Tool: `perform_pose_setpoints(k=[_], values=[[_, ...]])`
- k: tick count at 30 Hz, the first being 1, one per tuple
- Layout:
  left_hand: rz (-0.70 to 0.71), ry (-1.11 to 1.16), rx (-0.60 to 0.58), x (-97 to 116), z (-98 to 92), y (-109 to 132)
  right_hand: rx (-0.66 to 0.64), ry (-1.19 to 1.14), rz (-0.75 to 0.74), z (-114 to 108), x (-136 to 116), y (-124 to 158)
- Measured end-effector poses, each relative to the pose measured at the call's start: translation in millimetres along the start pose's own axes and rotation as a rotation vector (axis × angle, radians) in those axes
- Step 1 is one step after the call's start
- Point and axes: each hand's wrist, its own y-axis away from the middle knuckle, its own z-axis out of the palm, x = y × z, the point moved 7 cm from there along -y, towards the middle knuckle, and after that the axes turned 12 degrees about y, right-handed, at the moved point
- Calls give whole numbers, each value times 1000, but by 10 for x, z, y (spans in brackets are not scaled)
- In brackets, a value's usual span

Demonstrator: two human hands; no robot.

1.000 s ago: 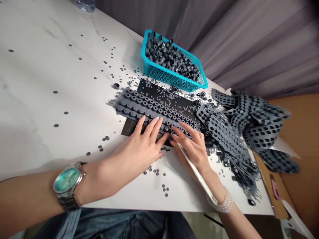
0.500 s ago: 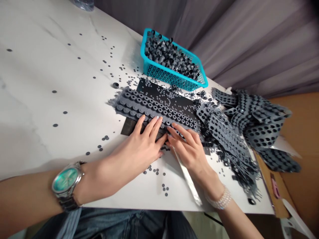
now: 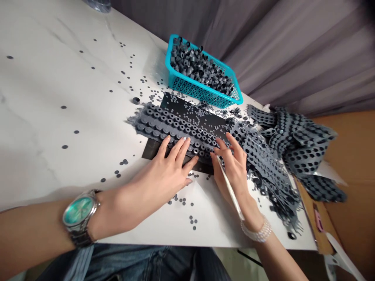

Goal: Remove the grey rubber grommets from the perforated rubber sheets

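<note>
A slim white tool (image 3: 231, 193) is held by the right hand (image 3: 231, 169), whose fingers are curled closely round its upper part; the handle is slanted back toward the wrist, and its far end is hidden beneath the fingers, so what is fitted there cannot be told. Nothing is gripped by the left hand (image 3: 161, 171) — it is laid palm down with the fingers loosely parted, and the near edge of a grey studded sheet (image 3: 172, 128) is touched by its fingertips. The sheet is stretched from beyond the left fingertips to under the right hand, its rows of round, ring-like studs facing up. Beneath it a black mat (image 3: 150, 149) is partly covered, bared on both sides of the sheet. Small dark discs (image 3: 125, 161) are scattered on the white table (image 3: 38, 125) around the left hand and, more thickly, over the mat beyond both hands. A lone ring (image 3: 136, 100) is seen past the left fingertips. Farther out from the grip, a turquoise basket (image 3: 199, 93) is filled with dark rings (image 3: 196, 66). To the right of the right hand, perforated grey sheets (image 3: 263, 160) are heaped — a pink cutter (image 3: 318, 218) is placed beyond them.
</note>
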Motion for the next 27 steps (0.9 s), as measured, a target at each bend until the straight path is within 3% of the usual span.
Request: perform_pose_setpoints(k=[6,15,23,27], values=[[16,-48,-8,27,-64,5,40,-59,-87,-109,-114,-58],[19,-35,20,18,25,-11,22,-92,-318,-21,-354,-172],[8,-4,13,15,47,-23,-23,-71,-392,57,-382,-195],[-5,44,4,7,62,-16,-39,-40,-356,113,-426,-221]])
